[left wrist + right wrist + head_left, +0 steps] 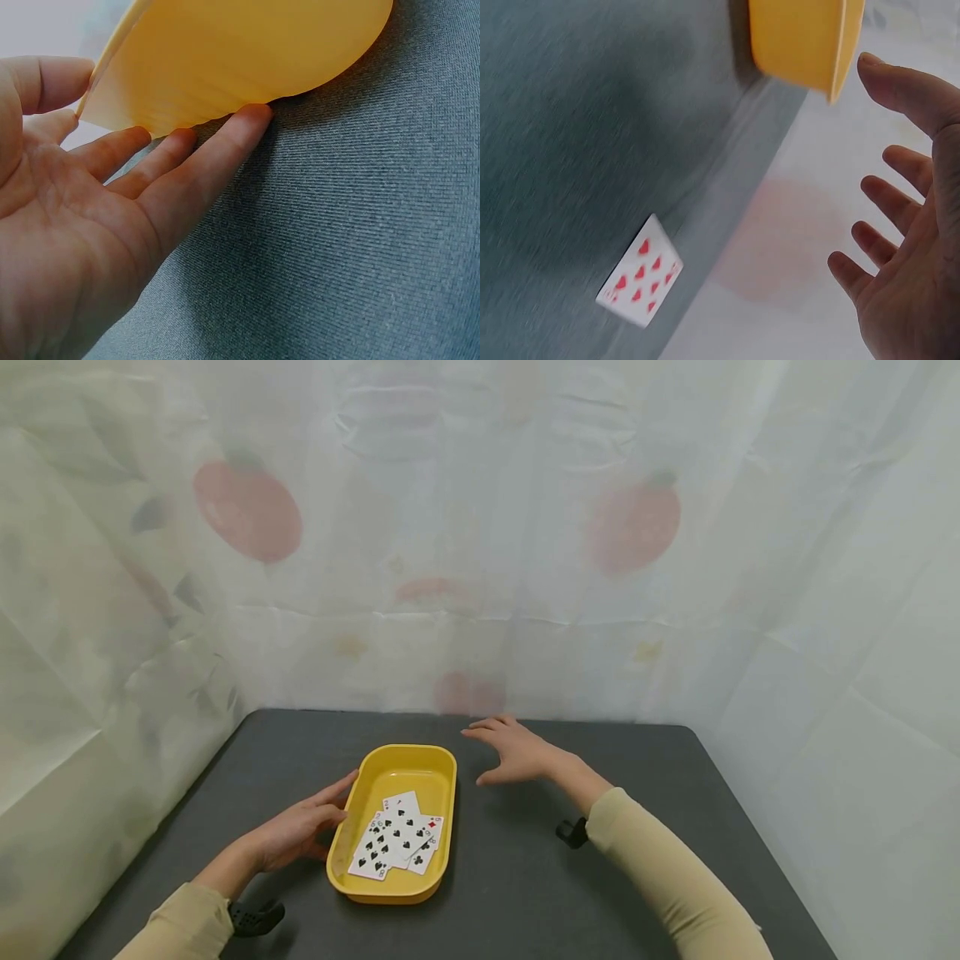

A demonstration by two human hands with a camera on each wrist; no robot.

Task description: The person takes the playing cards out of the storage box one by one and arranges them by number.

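The yellow tray (396,768) sits mid-bench (525,877), dark cloth bare all round it, with cards (395,843) fanned face up inside. The left hand (300,831) lies relaxed, fingers touching the tray's left wall. The right hand (513,752) hovers spread, holding nothing, near the back edge; a hearts card (640,271) lies there.

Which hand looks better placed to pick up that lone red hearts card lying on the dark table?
Probably the right hand: it hovers open near the red hearts playing card, with nothing held. The left hand is occupied, resting against the yellow plastic tray.
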